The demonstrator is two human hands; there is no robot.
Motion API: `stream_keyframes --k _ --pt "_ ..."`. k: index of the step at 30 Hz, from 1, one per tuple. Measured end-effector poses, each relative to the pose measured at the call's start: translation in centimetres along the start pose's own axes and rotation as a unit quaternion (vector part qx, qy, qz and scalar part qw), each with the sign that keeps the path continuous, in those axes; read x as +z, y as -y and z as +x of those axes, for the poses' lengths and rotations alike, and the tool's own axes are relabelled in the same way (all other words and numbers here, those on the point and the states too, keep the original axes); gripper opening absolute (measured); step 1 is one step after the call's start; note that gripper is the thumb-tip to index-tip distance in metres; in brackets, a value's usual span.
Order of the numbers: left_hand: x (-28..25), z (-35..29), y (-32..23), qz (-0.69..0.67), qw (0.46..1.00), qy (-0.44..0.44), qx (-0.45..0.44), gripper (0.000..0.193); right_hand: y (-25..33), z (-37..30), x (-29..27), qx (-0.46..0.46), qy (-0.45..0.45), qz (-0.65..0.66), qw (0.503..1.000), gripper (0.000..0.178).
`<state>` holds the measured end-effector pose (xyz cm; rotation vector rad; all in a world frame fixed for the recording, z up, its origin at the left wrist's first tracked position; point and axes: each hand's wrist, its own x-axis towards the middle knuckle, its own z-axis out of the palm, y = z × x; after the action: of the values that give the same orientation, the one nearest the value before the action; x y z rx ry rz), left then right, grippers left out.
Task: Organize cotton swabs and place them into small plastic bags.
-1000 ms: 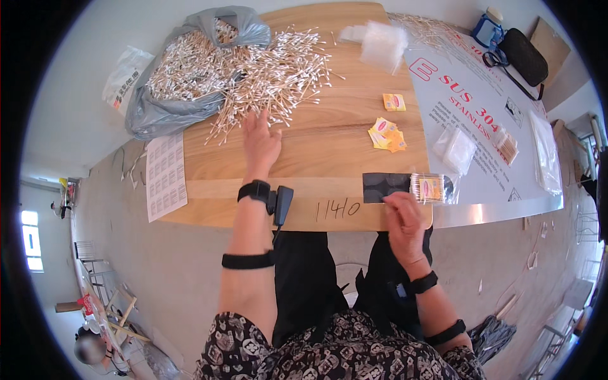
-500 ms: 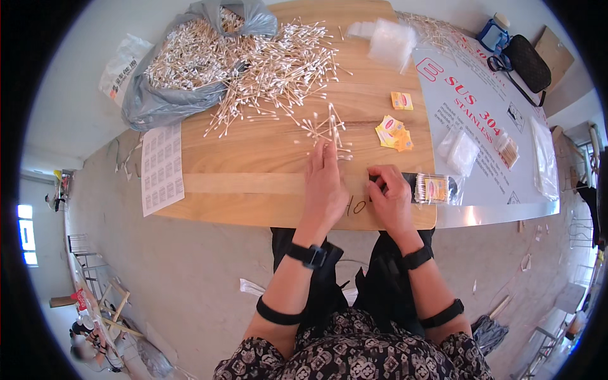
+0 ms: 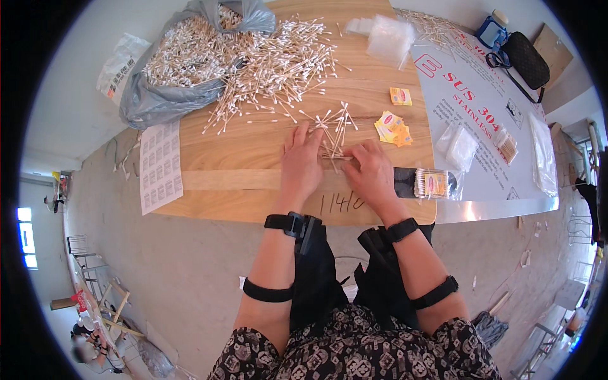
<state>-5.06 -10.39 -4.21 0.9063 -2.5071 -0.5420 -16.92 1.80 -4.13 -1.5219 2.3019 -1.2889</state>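
Observation:
A small loose group of cotton swabs [image 3: 342, 123] lies crisscrossed on the wooden table in front of my hands. My left hand [image 3: 302, 164] rests at its left side, fingers stretched forward and touching some swabs. From the right, my right hand [image 3: 372, 172] reaches in with curled fingers, pinching a cotton swab near its end. Just right of that hand, a clear bag of swabs with a yellow card [image 3: 432, 183] lies on a dark flat piece [image 3: 404, 182]. Beyond it are several loose yellow cards [image 3: 394, 130] and a small stack of cards [image 3: 400, 96].
A grey plastic bag [image 3: 171, 106] spills a large heap of swabs [image 3: 278, 69] at the far left. Clear empty bags [image 3: 391, 39] lie at the back. A printed sheet [image 3: 161, 168] hangs over the left edge. The metal-covered surface [image 3: 468, 120] holds packets and a black pouch [image 3: 527, 60].
My right hand has moved left from beside the bagged swabs to the loose group. My left hand has shifted left and its fingers have spread around the swabs.

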Motion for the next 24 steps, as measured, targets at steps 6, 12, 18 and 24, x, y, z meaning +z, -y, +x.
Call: stream_keyframes --k 6,12,18,24 --pt "-0.9 -1.6 -0.6 0.019 0.998 -0.035 0.039 0.035 -0.4 -1.4 -0.9 0.009 -0.027 0.033 0.999 0.011" --pt "-1.4 -4.5 -1.7 -0.006 0.999 -0.045 0.028 0.025 -0.2 -1.8 -1.3 0.004 -0.041 0.032 0.999 0.017" --pt "-1.3 -5.1 -2.9 -0.026 0.999 -0.027 0.027 0.028 0.3 -2.0 -1.7 -0.024 -0.035 0.047 0.998 0.025" --pt "-1.4 -7.6 -3.7 0.014 0.999 -0.009 0.037 0.044 -0.5 -3.6 -1.6 0.011 -0.035 0.096 0.995 0.016"
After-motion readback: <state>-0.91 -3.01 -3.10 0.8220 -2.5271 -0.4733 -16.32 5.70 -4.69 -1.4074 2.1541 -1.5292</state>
